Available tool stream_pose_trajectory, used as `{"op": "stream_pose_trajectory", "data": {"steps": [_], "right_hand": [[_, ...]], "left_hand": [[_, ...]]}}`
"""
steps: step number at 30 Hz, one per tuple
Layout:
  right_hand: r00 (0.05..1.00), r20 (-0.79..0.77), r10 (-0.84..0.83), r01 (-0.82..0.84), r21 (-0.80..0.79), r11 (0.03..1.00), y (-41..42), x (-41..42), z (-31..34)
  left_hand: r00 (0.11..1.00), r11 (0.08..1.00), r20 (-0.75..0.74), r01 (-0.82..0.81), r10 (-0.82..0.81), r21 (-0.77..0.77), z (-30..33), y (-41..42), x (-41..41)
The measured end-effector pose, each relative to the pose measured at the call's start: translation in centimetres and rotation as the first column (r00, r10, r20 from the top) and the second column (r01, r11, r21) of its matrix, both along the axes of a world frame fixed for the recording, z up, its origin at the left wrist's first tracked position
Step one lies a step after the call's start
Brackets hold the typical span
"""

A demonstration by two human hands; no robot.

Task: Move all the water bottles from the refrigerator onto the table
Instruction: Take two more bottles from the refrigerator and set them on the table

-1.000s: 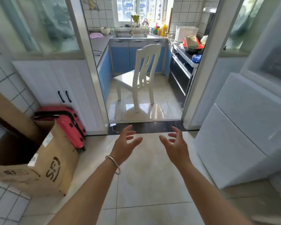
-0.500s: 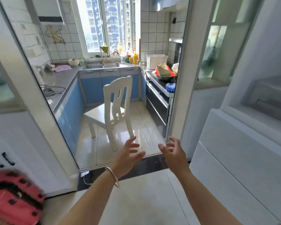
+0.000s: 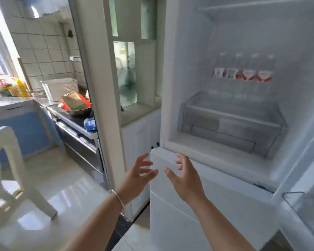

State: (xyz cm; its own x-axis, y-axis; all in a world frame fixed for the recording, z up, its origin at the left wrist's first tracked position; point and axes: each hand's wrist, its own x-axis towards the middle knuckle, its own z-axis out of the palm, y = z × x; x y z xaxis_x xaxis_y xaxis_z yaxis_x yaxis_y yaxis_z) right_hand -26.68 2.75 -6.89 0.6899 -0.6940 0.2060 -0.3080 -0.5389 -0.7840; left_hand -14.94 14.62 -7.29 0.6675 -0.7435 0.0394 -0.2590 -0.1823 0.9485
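The white refrigerator stands open at the right, its upper compartment lit. Several clear water bottles with red and white labels stand in a row on a shelf inside, above a clear drawer. My left hand, with a bracelet on the wrist, and my right hand are held out side by side with fingers spread, holding nothing. Both are in front of the fridge's lower left corner, well below and left of the bottles. No table is in view.
The fridge door hangs open at the far right. A white chair stands on the glossy kitchen floor at left. A counter with a stove carries a pan, a white basket and a blue object. A white door frame separates kitchen and fridge.
My view has swung right and up, from the floor and kitchen doorway to the open fridge interior with the bottles. Both hands stay raised, open and empty.
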Motion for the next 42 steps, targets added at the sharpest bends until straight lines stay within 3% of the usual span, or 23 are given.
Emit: {"op": "stream_pose_trajectory", "data": {"steps": [4,8,15,20,25,31,37,42], "right_hand": [[0.983,0.01,-0.183,0.183,-0.101,0.978,-7.4,2.4,0.2],[0.926,0.119,-0.358,0.371,-0.122,0.921,-14.5,5.4,2.7],[0.783,0.257,-0.566,0.609,-0.133,0.782,-28.0,7.1,7.6],[0.753,0.3,-0.585,0.649,-0.19,0.737,-38.0,7.8,11.7],[0.748,0.292,-0.596,0.661,-0.245,0.709,-47.7,9.1,14.9],[0.722,0.432,-0.541,0.666,-0.221,0.713,-55.0,10.5,17.1],[0.733,0.368,-0.572,0.674,-0.284,0.682,-58.9,11.9,17.3],[0.707,0.407,-0.578,0.697,-0.268,0.665,-59.9,12.3,17.4]], "left_hand": [[0.976,0.974,0.003,0.217,-0.217,-0.069,0.8,-10.2,3.7],[0.92,0.906,0.012,0.388,-0.392,-0.168,4.7,-20.8,7.3],[0.86,0.816,-0.031,0.472,-0.51,-0.334,9.7,-37.1,8.2],[0.863,0.815,-0.008,0.473,-0.505,-0.334,12.6,-47.6,7.4],[0.938,0.891,-0.092,0.281,-0.333,-0.357,13.5,-57.3,8.5],[0.986,0.89,-0.027,0.138,-0.166,-0.435,14.2,-65.0,10.0],[0.96,0.872,0.0,0.255,-0.281,-0.419,13.1,-69.6,10.8],[0.953,0.885,-0.05,0.258,-0.299,-0.388,12.8,-71.1,11.2]]}}
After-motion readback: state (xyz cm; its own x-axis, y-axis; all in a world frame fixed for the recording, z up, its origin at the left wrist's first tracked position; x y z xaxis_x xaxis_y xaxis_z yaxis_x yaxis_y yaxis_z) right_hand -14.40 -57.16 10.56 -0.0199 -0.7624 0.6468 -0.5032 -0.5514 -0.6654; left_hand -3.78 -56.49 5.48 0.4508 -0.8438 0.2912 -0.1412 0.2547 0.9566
